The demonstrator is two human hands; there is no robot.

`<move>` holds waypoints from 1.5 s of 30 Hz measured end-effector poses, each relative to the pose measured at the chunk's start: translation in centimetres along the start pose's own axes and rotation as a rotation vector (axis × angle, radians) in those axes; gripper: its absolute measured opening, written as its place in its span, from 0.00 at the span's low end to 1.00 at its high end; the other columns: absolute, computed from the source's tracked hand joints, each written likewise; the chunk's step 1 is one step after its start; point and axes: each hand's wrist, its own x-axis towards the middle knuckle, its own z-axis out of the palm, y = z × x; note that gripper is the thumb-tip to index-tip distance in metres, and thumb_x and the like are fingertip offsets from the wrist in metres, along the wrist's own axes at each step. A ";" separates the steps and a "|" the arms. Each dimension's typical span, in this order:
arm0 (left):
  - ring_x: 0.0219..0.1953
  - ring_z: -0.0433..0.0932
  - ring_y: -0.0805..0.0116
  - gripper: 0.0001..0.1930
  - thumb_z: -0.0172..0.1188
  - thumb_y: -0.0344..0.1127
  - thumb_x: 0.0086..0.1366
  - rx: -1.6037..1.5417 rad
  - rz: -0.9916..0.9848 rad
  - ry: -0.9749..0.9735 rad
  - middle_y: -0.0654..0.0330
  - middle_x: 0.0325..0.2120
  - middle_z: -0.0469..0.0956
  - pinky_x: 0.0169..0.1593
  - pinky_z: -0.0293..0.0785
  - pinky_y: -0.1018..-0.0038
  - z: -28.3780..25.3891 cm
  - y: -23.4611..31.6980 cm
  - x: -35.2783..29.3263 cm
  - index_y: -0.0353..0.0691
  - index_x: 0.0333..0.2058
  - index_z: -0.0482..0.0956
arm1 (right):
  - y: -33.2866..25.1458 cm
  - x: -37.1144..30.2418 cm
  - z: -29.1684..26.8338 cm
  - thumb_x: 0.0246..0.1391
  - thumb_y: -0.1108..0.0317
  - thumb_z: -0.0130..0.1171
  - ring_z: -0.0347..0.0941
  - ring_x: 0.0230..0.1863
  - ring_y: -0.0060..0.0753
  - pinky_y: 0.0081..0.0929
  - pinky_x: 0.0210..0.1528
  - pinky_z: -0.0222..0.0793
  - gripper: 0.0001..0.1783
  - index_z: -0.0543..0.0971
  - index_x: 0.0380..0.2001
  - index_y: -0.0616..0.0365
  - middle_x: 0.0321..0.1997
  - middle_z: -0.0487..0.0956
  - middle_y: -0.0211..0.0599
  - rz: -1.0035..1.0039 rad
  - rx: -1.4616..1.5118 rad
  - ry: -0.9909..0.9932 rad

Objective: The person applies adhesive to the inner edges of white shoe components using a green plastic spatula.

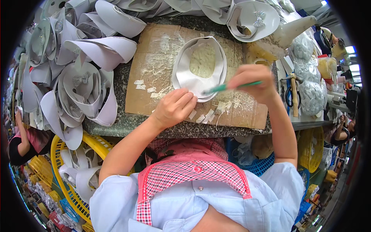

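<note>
Gripping a blurred green brush [219, 88], the right hand [251, 79]; left hand [174, 107], fingertips [190, 94] half-hidden, perhaps pinching a white piece [193, 80].

The left hand [176, 107] touches the near edge of a layered white ring-shaped piece [193, 81], while the blurred right hand [250, 82] grips a green-handled brush [221, 88], its tip at the piece's surface. Residue-crusted cardboard [140, 102] lies beneath, on a speckled stone tabletop [154, 132]; curved white pieces [102, 52] crowd the left.
</note>
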 end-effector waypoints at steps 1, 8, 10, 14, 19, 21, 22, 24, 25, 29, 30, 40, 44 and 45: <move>0.29 0.73 0.63 0.12 0.56 0.25 0.37 0.009 0.002 0.007 0.59 0.26 0.72 0.30 0.72 0.73 -0.2 -0.1 0.4 0.33 0.26 0.74 | 0.0 -1.2 -0.4 0.33 0.80 0.59 0.70 0.21 0.30 0.23 0.23 0.64 0.08 0.77 0.23 0.59 0.21 0.75 0.36 0.034 0.193 0.280; 0.26 0.73 0.75 0.09 0.58 0.22 0.48 -0.903 -0.981 0.856 0.59 0.25 0.77 0.30 0.69 0.81 -9.1 -2.2 3.8 0.33 0.32 0.77 | 7.6 -8.8 2.9 0.54 0.67 0.44 0.65 0.47 0.36 0.31 0.40 0.62 0.18 0.64 0.49 0.48 0.46 0.70 0.35 -0.097 1.521 0.570; 0.28 0.74 0.76 0.12 0.58 0.22 0.49 -0.775 -0.931 0.955 0.58 0.27 0.77 0.35 0.70 0.83 -16.2 -1.2 1.4 0.34 0.36 0.76 | 7.4 -10.3 4.0 0.54 0.66 0.44 0.67 0.44 0.31 0.27 0.39 0.62 0.19 0.64 0.50 0.51 0.44 0.72 0.33 0.021 1.303 0.646; 0.38 0.72 0.71 0.14 0.49 0.27 0.58 -0.207 -1.047 1.176 0.55 0.39 0.73 0.45 0.68 0.77 -31.0 2.7 -12.1 0.30 0.44 0.68 | 6.3 -9.0 4.3 0.54 0.68 0.46 0.67 0.35 0.22 0.17 0.25 0.61 0.11 0.65 0.42 0.54 0.39 0.72 0.32 0.041 1.279 0.647; 0.42 0.71 0.66 0.19 0.50 0.38 0.58 0.277 -1.796 0.959 0.54 0.42 0.71 0.45 0.66 0.72 -42.4 13.7 -34.0 0.32 0.46 0.68 | 6.1 -6.7 4.8 0.55 0.70 0.43 0.67 0.34 0.24 0.19 0.26 0.61 0.10 0.65 0.42 0.57 0.39 0.70 0.35 0.026 1.287 0.543; 0.41 0.70 0.58 0.23 0.55 0.44 0.54 1.264 -2.305 -0.023 0.50 0.41 0.71 0.45 0.65 0.68 -39.5 12.9 -35.0 0.38 0.46 0.69 | 5.9 -6.2 5.1 0.55 0.72 0.42 0.67 0.35 0.26 0.20 0.25 0.61 0.11 0.64 0.43 0.60 0.39 0.70 0.37 0.022 1.177 0.522; 0.41 0.69 0.57 0.20 0.54 0.41 0.54 1.468 -2.102 0.046 0.50 0.40 0.71 0.45 0.64 0.67 -37.7 12.6 -34.3 0.38 0.44 0.70 | 5.7 -6.2 5.2 0.55 0.72 0.42 0.68 0.34 0.27 0.21 0.24 0.63 0.12 0.64 0.43 0.61 0.39 0.70 0.38 0.018 1.167 0.534; 0.41 0.69 0.56 0.16 0.53 0.35 0.54 1.633 -1.578 0.150 0.51 0.38 0.72 0.45 0.64 0.66 -35.7 10.7 -32.8 0.39 0.43 0.72 | 4.7 -5.7 5.6 0.55 0.73 0.42 0.69 0.33 0.28 0.21 0.24 0.64 0.12 0.64 0.43 0.62 0.39 0.70 0.38 0.001 1.145 0.543; 0.41 0.69 0.57 0.15 0.53 0.32 0.54 1.594 -1.279 0.186 0.53 0.38 0.72 0.45 0.64 0.66 -35.0 9.1 -30.8 0.39 0.42 0.72 | 3.9 -5.5 5.5 0.54 0.73 0.43 0.70 0.32 0.28 0.21 0.24 0.65 0.12 0.65 0.43 0.62 0.39 0.70 0.39 -0.009 1.128 0.532; 0.39 0.70 0.60 0.13 0.55 0.27 0.50 0.776 -0.837 0.332 0.56 0.33 0.74 0.41 0.66 0.70 -24.6 -0.4 -13.8 0.39 0.38 0.74 | 3.9 -6.9 5.8 0.53 0.73 0.45 0.72 0.27 0.31 0.23 0.23 0.69 0.12 0.65 0.42 0.63 0.32 0.73 0.41 0.137 1.049 0.676; 0.38 0.70 0.60 0.12 0.57 0.27 0.49 0.736 -0.705 0.234 0.56 0.33 0.73 0.40 0.66 0.69 -22.0 -1.9 -9.9 0.39 0.35 0.74 | 3.0 -6.7 6.0 0.53 0.71 0.46 0.71 0.21 0.28 0.21 0.20 0.66 0.13 0.66 0.42 0.61 0.28 0.74 0.39 0.219 1.005 0.795; 0.42 0.65 0.60 0.26 0.54 0.29 0.41 0.670 -0.254 -0.474 0.58 0.32 0.69 0.42 0.60 0.65 -9.9 -10.7 3.1 0.40 0.44 0.67 | 1.8 -10.1 4.4 0.51 0.72 0.47 0.69 0.19 0.27 0.21 0.19 0.66 0.12 0.66 0.40 0.63 0.26 0.75 0.41 0.284 0.960 0.943; 0.39 0.67 0.63 0.18 0.60 0.34 0.35 0.495 -0.471 -0.701 0.61 0.28 0.73 0.40 0.58 0.65 -14.0 -11.0 4.3 0.43 0.31 0.75 | 2.2 -10.0 4.5 0.51 0.73 0.47 0.69 0.18 0.27 0.22 0.20 0.66 0.11 0.67 0.38 0.64 0.26 0.75 0.41 0.327 0.980 1.013; 0.36 0.69 0.60 0.17 0.61 0.33 0.34 0.341 -0.393 -0.362 0.60 0.27 0.73 0.39 0.59 0.65 -15.9 -11.7 3.5 0.43 0.30 0.74 | 2.5 -9.9 4.6 0.51 0.73 0.48 0.69 0.18 0.27 0.22 0.20 0.66 0.11 0.68 0.38 0.64 0.26 0.75 0.41 0.322 0.980 0.991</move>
